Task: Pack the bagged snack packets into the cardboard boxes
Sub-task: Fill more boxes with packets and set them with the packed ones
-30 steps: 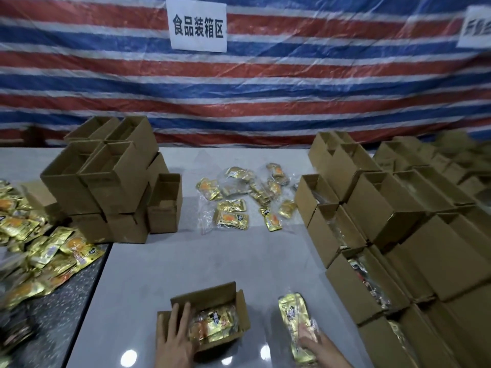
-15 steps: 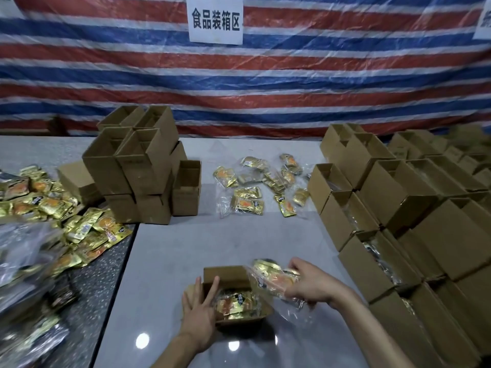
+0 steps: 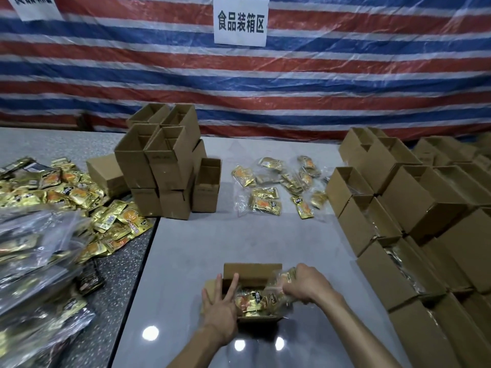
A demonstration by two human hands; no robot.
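A small open cardboard box sits near the table's front edge, with gold snack packets showing inside. My left hand lies flat, fingers straight, against the box's left flap and side. My right hand grips a clear bag of gold snack packets and holds it over the box's right side, partly inside. More bagged snack packets lie farther back in the middle of the table.
A stack of empty boxes stands at the back left. Rows of open boxes fill the right side. Loose gold packets and clear bags pile on the dark table at the left. A striped tarp hangs behind.
My right hand lifted the bag of packets from the table and brought it left and down into the box's right side. My left hand stayed against the box's left side.
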